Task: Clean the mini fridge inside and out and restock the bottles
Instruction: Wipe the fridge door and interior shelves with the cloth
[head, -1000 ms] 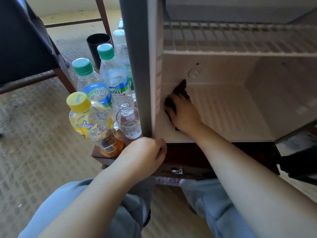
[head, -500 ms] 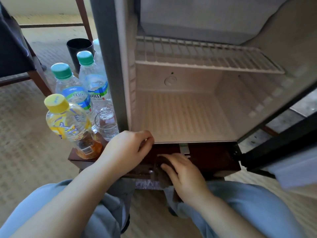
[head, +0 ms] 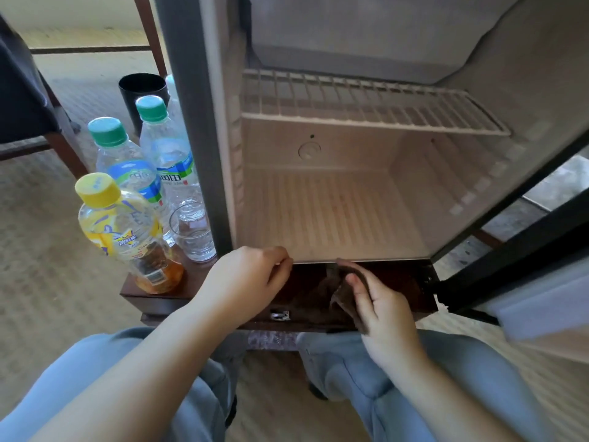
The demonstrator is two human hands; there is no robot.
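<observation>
Right hand (head: pixel 379 311) pinches the brown cloth (head: pixel 342 299) below the fridge (head: pixel 318 215); left hand (head: pixel 245 279), grip curled shut, rests at its near edge.

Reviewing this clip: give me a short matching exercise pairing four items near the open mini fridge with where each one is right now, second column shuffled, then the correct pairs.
Things:
1. brown cloth
2. yellow-capped bottle
3. wire shelf
4. drinking glass

Places:
A. upper part of the fridge interior
B. in the right hand, in front of the fridge's lower edge
C. on the wooden stand, nearest the camera of the bottles
D. between the bottles and the fridge's left side wall

Pairs: 1-B, 2-C, 3-A, 4-D
</observation>
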